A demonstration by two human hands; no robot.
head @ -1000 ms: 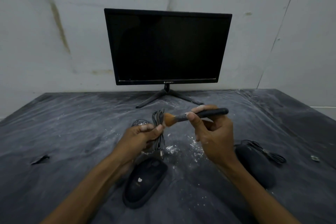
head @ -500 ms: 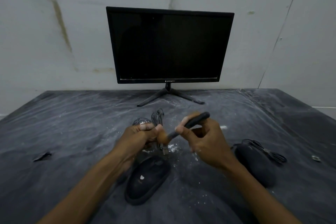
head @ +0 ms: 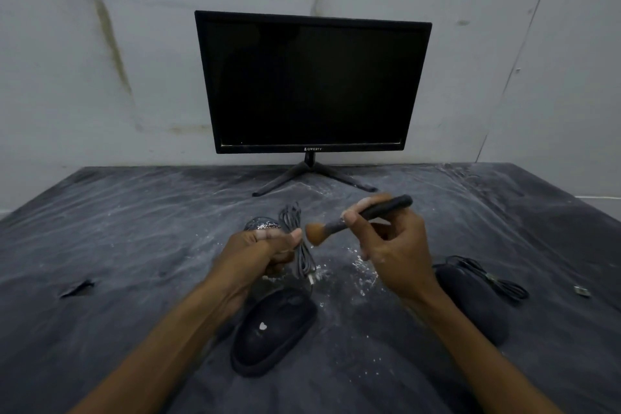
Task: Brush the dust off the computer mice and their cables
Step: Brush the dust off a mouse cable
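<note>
My left hand [head: 260, 250] grips a bundled grey mouse cable [head: 300, 245] and holds it up over the table. My right hand [head: 391, 247] pinches a dark-handled brush [head: 356, 217]; its orange bristles sit just right of the cable, beside my left thumb. A black mouse [head: 274, 331] with a small white mark lies below my left hand. A second black mouse [head: 472, 301] with its coiled cable [head: 494, 279] lies at the right, partly behind my right wrist. A dusty rounded object [head: 260, 223] shows behind my left fingers.
A dark monitor [head: 312, 84] on a tripod foot stands at the back against a stained wall. The table carries a dusty dark sheet [head: 134, 228] with white specks near the middle, a tear at the left [head: 77, 287] and a small metal piece [head: 582, 291] at far right.
The brush dipped down against the cable half a second ago; now it has swung back up and right, with its bristles clear beside the cable. My left hand still grips the bundle.
</note>
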